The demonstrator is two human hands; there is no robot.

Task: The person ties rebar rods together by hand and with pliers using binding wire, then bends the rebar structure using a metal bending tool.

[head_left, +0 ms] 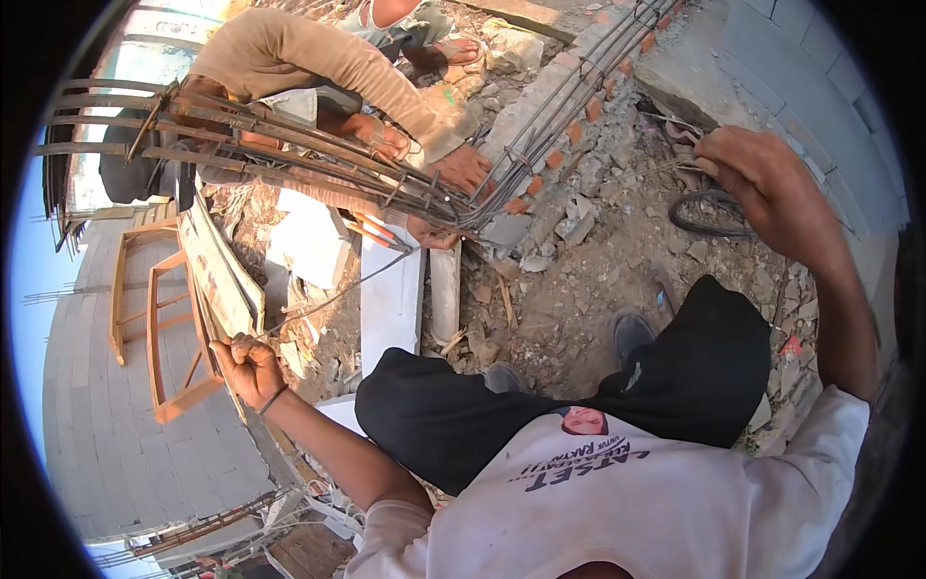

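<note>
My left hand [249, 372] is out to the left with its fingers curled. A thin dark wire [338, 289] runs from it toward the rebar and a co-worker's pliers. On the right, my right hand [767, 188] is raised, thumb and fingers pinched on thin wire [666, 168]; strands stick out beyond the fingertips. Below that hand a dark coil [714, 214] lies on the rubble. Ahead, a bundle of rebar [357, 179] tied with stirrups bends at a corner. A co-worker's hand [463, 172] rests on it, and orange-handled pliers [371, 230] are beside their other hand.
A low concrete and brick footing [550, 154] carries more rebar toward the top right. White boards [391, 299] lie on the rubble ahead. Wooden frames [178, 333] lean at the left near a block wall [116, 425]. Another block wall [805, 77] stands at the right.
</note>
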